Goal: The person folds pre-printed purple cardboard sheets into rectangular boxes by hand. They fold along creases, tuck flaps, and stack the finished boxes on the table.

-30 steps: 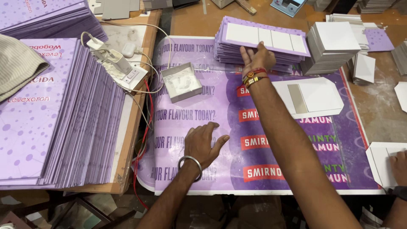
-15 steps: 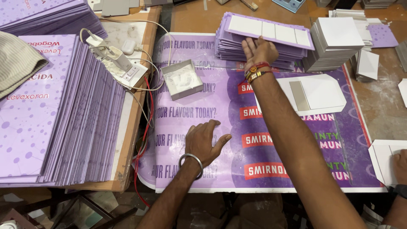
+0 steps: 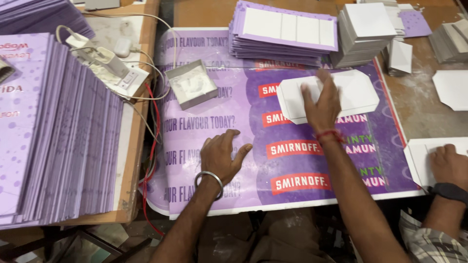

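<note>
Pressing flat, the open right hand (image 3: 321, 104) covers the white die-cut card (image 3: 327, 95); the left hand (image 3: 221, 156), fingers spread, rests on the purple poster (image 3: 214, 122).

Open purple poster (image 3: 214, 126) between left hand (image 3: 220, 155) and right hand (image 3: 321, 104); hemmed by small tray (image 3: 191, 84), purple card stack (image 3: 282, 34), co-worker's hand (image 3: 447, 163) at right.

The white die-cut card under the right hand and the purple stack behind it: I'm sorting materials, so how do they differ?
The white die-cut card is a single plain white sheet with clipped corners; the purple stack is many sheets piled up, purple-edged with white panels on top. The right hand presses on the card, while nothing touches the stack. The card lies nearer the person, the stack farther back. Both lie flat on the purple printed sheet.
</note>
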